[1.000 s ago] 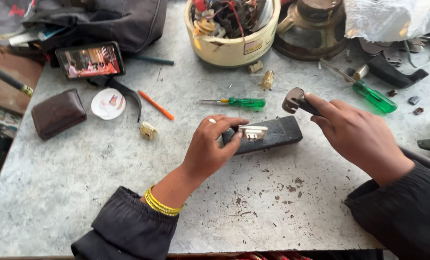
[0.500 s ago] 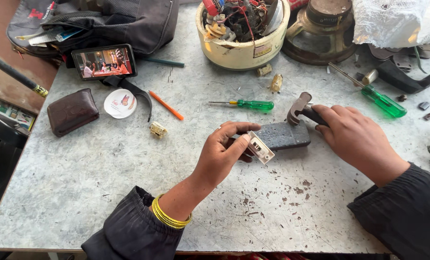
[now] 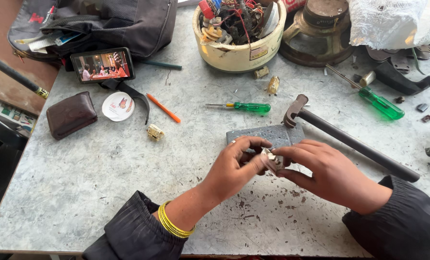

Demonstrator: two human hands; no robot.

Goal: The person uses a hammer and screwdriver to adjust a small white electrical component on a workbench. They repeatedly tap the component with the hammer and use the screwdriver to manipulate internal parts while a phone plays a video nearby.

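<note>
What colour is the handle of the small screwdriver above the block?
Green, translucent screwdriver handle, seen in the head view.

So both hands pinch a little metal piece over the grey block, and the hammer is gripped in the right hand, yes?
Not quite. In the head view the hammer lies loose on the table; the right hand joins the left hand on the small metal piece over the grey block.

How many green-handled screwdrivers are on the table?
2: a small screwdriver lies mid-table above the grey block; a larger screwdriver lies at upper right near the speaker. Others may be hidden in the bowl.
</note>
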